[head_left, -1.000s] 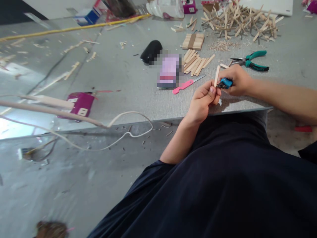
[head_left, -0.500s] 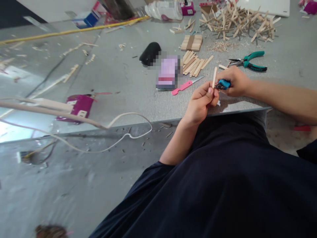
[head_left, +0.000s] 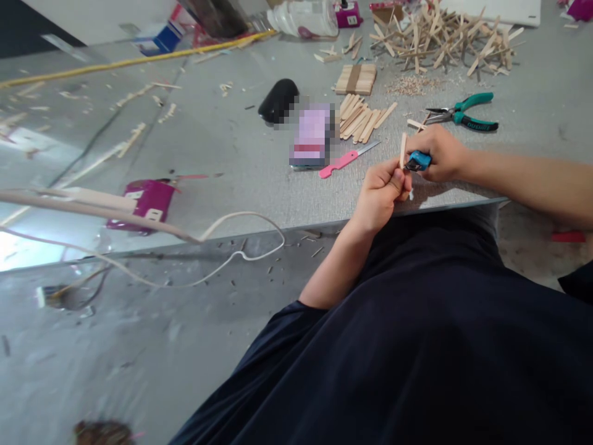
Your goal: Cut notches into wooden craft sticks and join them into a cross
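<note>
pliers (head_left: 463,115) handle lettering, too blurred to read

pink knife (head_left: 345,160) and pliers (head_left: 463,114) flank hands

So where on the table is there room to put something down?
Bare table lies between the magenta box and the pink-handled knife, and right of the pliers. It is crowded by the stick heap and the loose sticks.

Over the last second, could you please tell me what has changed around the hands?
Very little. The left hand and right hand sank slightly toward the near edge of the table, carrying the wooden stick and the blue tool along. The left grip looks a little tighter. Nothing was picked up or let go. The pliers, pink knife and loose sticks lie as before.
</note>
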`<state>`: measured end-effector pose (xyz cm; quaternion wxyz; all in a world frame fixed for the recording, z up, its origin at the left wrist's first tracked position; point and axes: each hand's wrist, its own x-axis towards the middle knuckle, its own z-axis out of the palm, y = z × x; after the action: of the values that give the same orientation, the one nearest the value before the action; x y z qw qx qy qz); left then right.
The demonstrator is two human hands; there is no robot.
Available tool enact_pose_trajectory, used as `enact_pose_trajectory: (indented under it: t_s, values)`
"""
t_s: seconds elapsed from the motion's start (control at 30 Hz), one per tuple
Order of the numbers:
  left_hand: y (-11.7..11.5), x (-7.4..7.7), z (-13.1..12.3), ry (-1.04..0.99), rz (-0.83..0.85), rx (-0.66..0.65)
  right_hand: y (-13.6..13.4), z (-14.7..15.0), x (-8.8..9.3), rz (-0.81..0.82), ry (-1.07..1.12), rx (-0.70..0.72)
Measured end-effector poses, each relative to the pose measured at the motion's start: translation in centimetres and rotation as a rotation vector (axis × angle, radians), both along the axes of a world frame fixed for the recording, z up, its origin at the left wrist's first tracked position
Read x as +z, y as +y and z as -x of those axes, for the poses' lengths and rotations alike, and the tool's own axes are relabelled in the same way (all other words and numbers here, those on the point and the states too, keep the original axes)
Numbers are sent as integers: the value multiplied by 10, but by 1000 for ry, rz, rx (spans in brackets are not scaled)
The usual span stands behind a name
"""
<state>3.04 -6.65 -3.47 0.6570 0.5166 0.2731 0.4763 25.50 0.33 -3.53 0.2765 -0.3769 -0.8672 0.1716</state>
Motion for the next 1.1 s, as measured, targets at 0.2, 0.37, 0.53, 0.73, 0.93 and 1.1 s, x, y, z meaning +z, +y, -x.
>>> enact_pose_trajectory:
  t_s: [0.2,0.37,0.53,0.73,0.93,1.1]
  values:
    - [0,4,-6,35,31,40,1,-4,8,52,-56,50]
    - [2,-2,-8,12,-107,29,-4,0,13,79,-52,21]
    - [2,-5,-3,46,-187,30,-8,0,20,26,-79,10]
    - [13,-15,2,70,-195,150,0,-2,11,-53,-35,-59]
    - [15,-17,0,272,-226,357,4,-6,7,-66,150,-59]
    - [10,-20,-3,298,-245,400,-1,-6,15,53,315,114]
